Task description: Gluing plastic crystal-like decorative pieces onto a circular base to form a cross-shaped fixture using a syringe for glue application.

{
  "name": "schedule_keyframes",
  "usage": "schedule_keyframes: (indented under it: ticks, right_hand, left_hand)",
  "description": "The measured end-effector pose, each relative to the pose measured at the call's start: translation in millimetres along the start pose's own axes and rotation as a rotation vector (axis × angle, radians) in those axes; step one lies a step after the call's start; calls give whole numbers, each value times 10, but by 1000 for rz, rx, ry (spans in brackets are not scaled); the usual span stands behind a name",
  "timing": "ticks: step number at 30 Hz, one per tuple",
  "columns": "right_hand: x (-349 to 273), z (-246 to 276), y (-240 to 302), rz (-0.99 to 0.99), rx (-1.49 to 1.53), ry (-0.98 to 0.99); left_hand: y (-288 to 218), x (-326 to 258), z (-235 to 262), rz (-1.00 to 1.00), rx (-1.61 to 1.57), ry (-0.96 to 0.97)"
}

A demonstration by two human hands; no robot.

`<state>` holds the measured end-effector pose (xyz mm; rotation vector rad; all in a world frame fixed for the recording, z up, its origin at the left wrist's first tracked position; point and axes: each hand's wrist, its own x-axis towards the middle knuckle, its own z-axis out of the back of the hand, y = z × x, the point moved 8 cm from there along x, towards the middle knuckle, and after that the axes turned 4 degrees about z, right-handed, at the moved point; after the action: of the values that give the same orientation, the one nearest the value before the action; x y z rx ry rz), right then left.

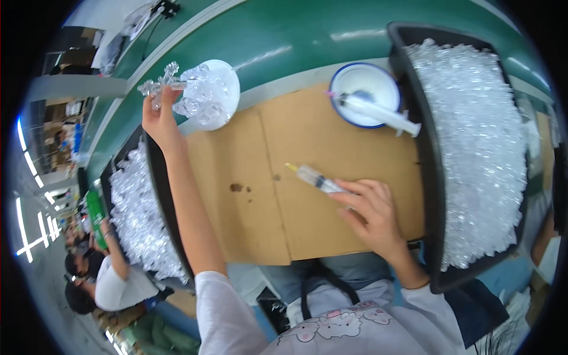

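— While your left hand (158, 115) pinches the clear plastic piece (158, 86) far left by the white dish (222, 89), what's the right doing?
— Your right hand (370, 213) grips the syringe (316, 178) near the cardboard (331, 136) middle; steady its tip.

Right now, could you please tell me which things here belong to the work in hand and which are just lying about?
In hand:
left hand holding a clear plastic cross-shaped piece by the round white tray
right hand holding a clear yellow-tipped syringe

Lying about:
second clear syringe in the blue-rimmed white bowl
stained brown cardboard sheet
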<state>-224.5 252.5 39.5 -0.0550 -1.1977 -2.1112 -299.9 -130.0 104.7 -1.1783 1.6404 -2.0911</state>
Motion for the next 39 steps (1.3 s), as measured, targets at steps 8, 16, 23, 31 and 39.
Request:
schedule_keyframes:
  ticks: [8, 16, 23, 31, 39]
  right_hand:
    - [-45, 0, 3, -25, -5, -78]
    - [-73, 68, -44, 31, 166, -178]
    - [-112, 93, -19, -35, 101, -169]
    - [-116, -3, 82, 22, -257, -198]
    - [-375, 264, 208, -34, -249, -438]
  left_hand:
    - [960, 759, -609, 34, 81, 204]
    - [1128, 738, -986, 294, -16, 287]
    - [-297, -84, -84, 111, -75, 100]
    - [-1012, -2262, 1161, 105, 79, -38]
    - [-941, -2930, 1330, 145, 530, 5]
